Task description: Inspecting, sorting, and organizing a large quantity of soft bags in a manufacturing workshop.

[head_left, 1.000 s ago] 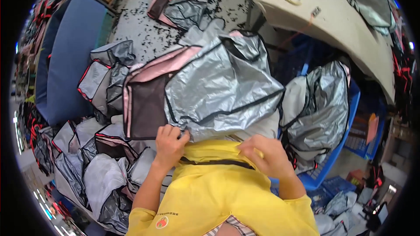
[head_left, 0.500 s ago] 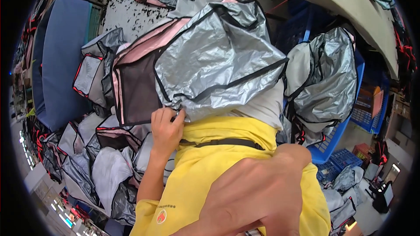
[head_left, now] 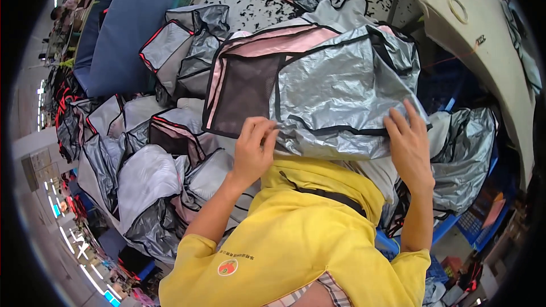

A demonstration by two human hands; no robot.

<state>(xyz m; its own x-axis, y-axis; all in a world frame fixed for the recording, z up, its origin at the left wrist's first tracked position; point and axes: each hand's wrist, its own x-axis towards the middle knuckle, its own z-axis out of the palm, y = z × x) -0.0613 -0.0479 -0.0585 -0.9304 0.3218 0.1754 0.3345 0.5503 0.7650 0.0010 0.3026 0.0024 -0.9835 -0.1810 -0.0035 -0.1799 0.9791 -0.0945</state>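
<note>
Across my lap lies a partly sewn bag with silver foil lining, black binding, pink strips and a dark mesh panel. My left hand has its fingers curled and pinched at the bag's near edge, beside the corner where mesh meets silver. On the right, my right hand rests on the silver sheet with its fingers apart, over the black-bound edge. Any fold beneath these fingers is hidden.
Similar silver and grey bags heap up on my left. Another silver bag sits on a blue plastic crate at the right. A blue padded panel stands far left; a pale curved tabletop is far right. Black scraps litter the pale surface ahead.
My right hand has come from close in front of the camera down onto the bag's right side. The view has shifted, while my left hand keeps its pinch on the near edge.
</note>
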